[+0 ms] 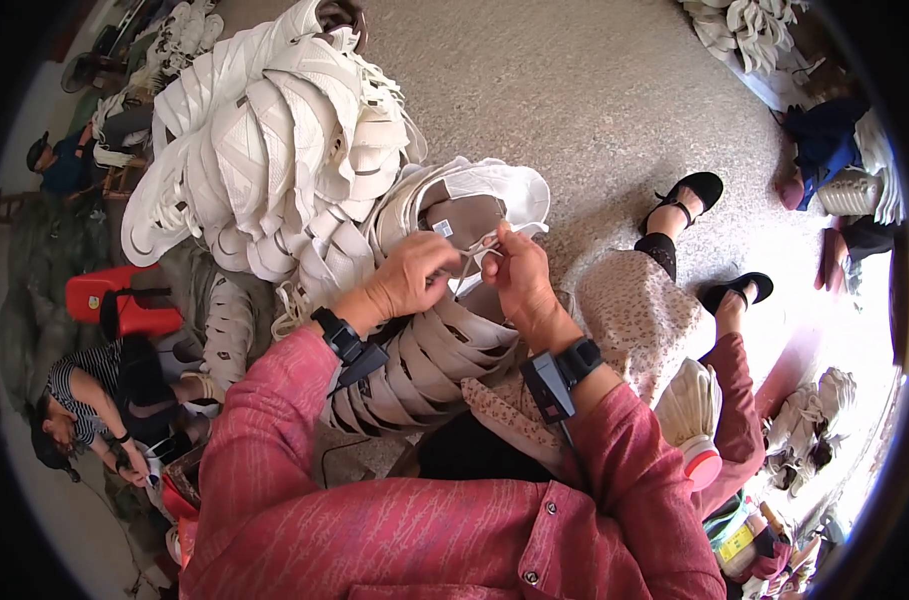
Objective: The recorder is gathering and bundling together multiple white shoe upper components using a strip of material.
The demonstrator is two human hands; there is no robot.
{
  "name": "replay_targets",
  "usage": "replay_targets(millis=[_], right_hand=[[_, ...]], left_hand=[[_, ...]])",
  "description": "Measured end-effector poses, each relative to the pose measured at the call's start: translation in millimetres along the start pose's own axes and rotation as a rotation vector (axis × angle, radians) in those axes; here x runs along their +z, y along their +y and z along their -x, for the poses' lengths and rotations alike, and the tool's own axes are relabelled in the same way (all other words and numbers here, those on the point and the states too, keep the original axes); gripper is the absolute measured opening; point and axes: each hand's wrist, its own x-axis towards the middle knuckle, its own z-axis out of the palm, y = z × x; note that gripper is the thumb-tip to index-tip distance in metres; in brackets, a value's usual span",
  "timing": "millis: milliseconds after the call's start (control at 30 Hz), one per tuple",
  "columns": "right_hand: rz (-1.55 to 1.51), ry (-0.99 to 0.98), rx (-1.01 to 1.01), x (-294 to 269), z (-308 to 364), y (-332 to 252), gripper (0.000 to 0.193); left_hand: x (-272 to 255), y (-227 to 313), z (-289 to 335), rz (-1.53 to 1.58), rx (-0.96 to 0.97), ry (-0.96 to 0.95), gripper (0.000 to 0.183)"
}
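Note:
Just ahead of me a white shoe upper (522, 188) with a grey-brown lining and a small pale label lies open over a stack of nested uppers (429, 365). A thin white shoelace (471, 258) runs between my two hands at the near edge of that upper. My left hand (410, 278) is closed on the lace, its fingertips slightly blurred. Thumb and fingers of my right hand (521, 272) pinch the lace beside the upper's opening. Exactly how the lace threads through the upper is hidden behind my fingers.
A tall heap of white shoe uppers (274, 130) rises at the far left. A red chair (119, 300) and a person in a striped shirt (89, 385) are at the left. Beside me at the right sits another person in a floral apron (634, 310); more uppers (814, 415) lie beyond.

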Motion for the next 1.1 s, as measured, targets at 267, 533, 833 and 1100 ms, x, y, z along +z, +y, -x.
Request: replay_targets(millis=[267, 533, 833, 1100], right_hand=[[0.266, -0.027, -0.070, 4.9, 25.0, 5.9, 0.025], [0.321, -0.042, 0.052, -5.5, 28.6, 21.2, 0.022], [0.766, -0.083, 0.053, -16.1, 71.5, 48.2, 0.024], [0.597, -0.057, 0.168, -8.0, 81.9, 33.1, 0.024]], left_hand=[[-6.0, -7.1, -26.9, 0.531, -0.387, -0.317, 0.021], [26.6, -4.3, -57.2, -0.443, -0.501, -0.165, 0.018], [48.5, -27.8, -49.1, -0.659, -0.232, -0.186, 0.019], [31.2, -22.6, -62.3, -0.424, -0.568, -0.198, 0.021]])
